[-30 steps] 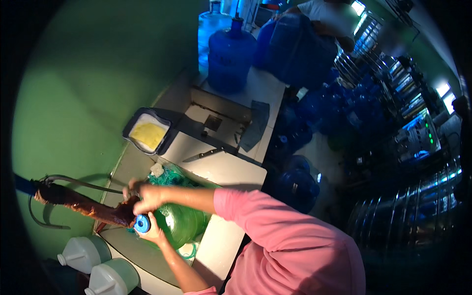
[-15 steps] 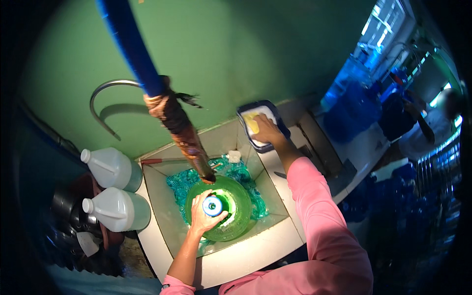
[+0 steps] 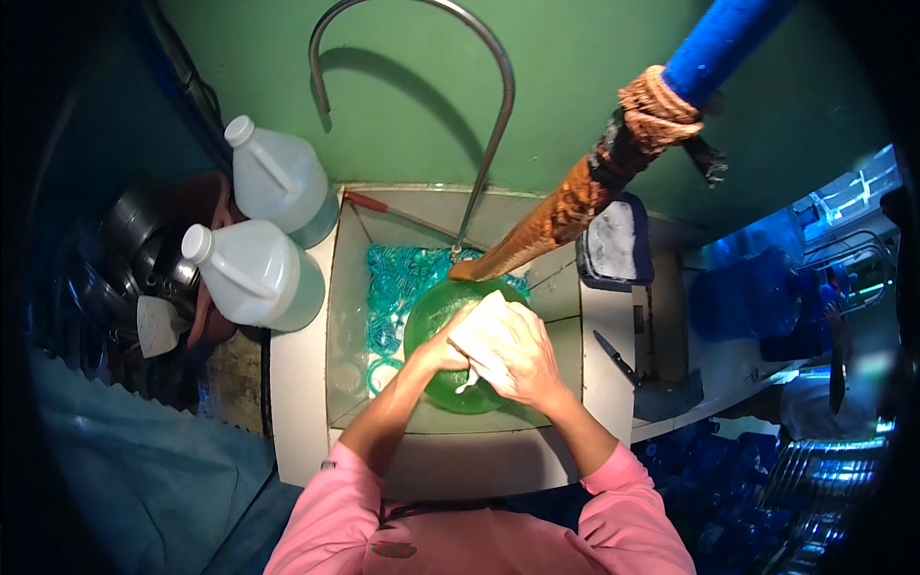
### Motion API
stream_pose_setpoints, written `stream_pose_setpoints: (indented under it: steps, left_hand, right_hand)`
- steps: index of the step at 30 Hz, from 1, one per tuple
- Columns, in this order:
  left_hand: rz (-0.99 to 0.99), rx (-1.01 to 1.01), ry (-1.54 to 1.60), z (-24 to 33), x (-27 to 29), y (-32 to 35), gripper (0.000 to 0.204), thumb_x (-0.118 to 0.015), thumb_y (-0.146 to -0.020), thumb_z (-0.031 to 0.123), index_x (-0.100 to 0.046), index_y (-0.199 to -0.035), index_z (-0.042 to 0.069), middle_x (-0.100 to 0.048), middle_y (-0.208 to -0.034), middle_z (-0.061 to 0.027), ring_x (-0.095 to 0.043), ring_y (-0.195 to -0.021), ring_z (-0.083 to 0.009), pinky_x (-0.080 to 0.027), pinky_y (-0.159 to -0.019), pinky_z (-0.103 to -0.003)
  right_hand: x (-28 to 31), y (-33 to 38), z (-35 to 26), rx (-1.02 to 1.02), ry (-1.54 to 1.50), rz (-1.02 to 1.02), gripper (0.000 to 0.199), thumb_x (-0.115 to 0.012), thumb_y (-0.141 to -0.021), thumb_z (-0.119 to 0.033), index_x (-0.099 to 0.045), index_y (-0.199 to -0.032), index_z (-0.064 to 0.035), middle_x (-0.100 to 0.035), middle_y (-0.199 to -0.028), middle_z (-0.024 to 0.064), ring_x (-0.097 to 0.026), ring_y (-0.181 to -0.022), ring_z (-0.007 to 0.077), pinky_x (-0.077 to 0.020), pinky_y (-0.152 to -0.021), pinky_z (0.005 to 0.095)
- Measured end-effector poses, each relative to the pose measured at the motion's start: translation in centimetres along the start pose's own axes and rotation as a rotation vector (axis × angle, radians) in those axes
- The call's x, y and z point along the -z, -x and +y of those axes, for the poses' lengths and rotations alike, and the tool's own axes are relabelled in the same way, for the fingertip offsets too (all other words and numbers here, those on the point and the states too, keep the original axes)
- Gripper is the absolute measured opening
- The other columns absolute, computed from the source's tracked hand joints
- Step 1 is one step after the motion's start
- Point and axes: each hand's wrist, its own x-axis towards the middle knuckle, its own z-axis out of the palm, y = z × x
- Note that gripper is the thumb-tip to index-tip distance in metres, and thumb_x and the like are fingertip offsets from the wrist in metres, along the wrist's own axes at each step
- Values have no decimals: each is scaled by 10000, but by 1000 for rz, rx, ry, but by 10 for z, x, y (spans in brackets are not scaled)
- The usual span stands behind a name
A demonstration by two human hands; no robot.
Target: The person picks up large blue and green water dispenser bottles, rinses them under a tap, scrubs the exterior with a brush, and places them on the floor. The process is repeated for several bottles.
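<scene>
A round green bottle (image 3: 465, 395) stands upright in the sink (image 3: 345, 331), seen from above. My left hand (image 3: 439, 351) is closed around its neck, its fingertips partly hidden. Over the bottle's top, my right hand (image 3: 529, 362) presses a pale, soapy sponge (image 3: 479, 329); glare washes out its detail, and it covers the mouth. White foam hangs below the fingers. Turquoise ring-shaped caps (image 3: 385, 287) lie on the sink bottom beside the bottle. On the right ledge is a dark blue tub (image 3: 644, 257) with white suds.
A cloth-wrapped pipe (image 3: 565, 206) on a blue hose (image 3: 724, 48) slants down over the sink. A curved metal faucet (image 3: 505, 91) rises behind. Two whitish jugs (image 3: 287, 182) stand left. A knife (image 3: 618, 360) lies on the right ledge. Another person (image 3: 815, 402) is far right.
My right hand has come from the blue tub to the bottle's top, bringing the sponge. My left hand stays at the neck. The view has turned and shifted.
</scene>
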Motion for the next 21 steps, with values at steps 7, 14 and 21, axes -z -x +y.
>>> stream_pose_setpoints:
  steps: [7,14,21]
  left_hand:
    - [457,66,-80,11,-37,38,541,-860,-702,240,-609,-1139,43,-656,-1005,-131,-646,-957,-265,-511,-916,-382]
    - [-232,-71,17,-3,22,22,467,-860,-597,223,-634,-975,69,-664,-941,-104,-662,-854,-321,-522,-784,-415]
    - [683,-165,-168,40,-15,38,585,-905,-601,126,-609,-1094,21,-660,-977,-103,-658,-871,-226,-537,-796,-366]
  right_hand:
    - [-28,1,55,-675,-424,-160,360,-650,-845,-236,-686,-1173,-95,-685,-928,140,-648,-835,330,-517,-865,418]
    - [-85,-10,142,-921,-427,-796,394,-553,-924,-264,-617,-1208,2,-623,-1146,221,-612,-985,307,-472,-920,445]
    - [-75,82,35,-305,39,-281,472,-500,-965,-313,-567,-1283,30,-531,-1372,244,-453,-1316,413,-319,-1132,486]
